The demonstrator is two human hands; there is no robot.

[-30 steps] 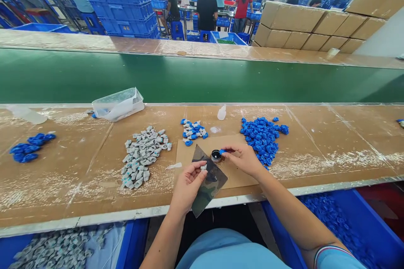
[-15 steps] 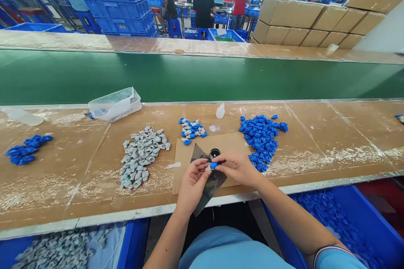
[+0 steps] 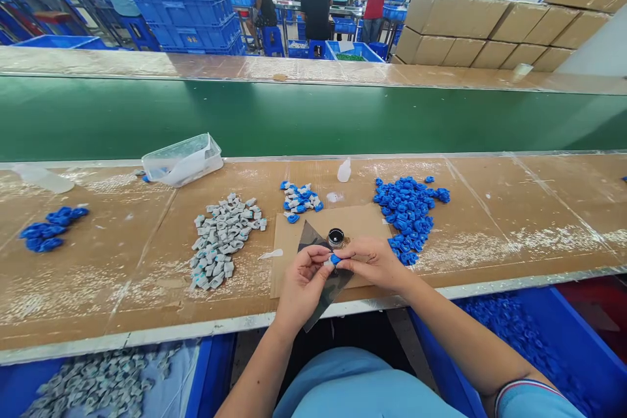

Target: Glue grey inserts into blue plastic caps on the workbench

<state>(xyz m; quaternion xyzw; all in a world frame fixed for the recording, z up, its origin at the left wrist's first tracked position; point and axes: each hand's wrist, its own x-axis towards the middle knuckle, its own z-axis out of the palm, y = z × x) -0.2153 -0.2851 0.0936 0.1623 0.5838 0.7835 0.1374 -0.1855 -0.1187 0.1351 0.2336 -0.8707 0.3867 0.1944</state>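
My left hand (image 3: 304,281) and my right hand (image 3: 375,262) meet over a dark patterned sheet (image 3: 326,297) at the table's near edge. Between their fingertips is a small blue and grey piece (image 3: 334,259); the left fingers pinch its grey end, the right fingers its blue part. Just beyond them stands a small round black container (image 3: 336,238) on a cardboard sheet (image 3: 362,217). Grey pieces (image 3: 223,235) are heaped to the left, blue pieces (image 3: 409,215) to the right. A smaller pile of joined blue and grey pieces (image 3: 301,199) lies behind the cardboard.
A small white bottle (image 3: 343,170) and a clear plastic tub (image 3: 183,162) stand toward the green belt (image 3: 294,119). More blue pieces (image 3: 49,230) lie far left. Blue bins (image 3: 563,339) sit below the table edge. Several people, stacked crates and cartons (image 3: 455,16) are beyond the belt.
The whole view has shifted slightly. Both hands stay together over the sheet, and the held piece sits at a slightly different angle between the fingertips.
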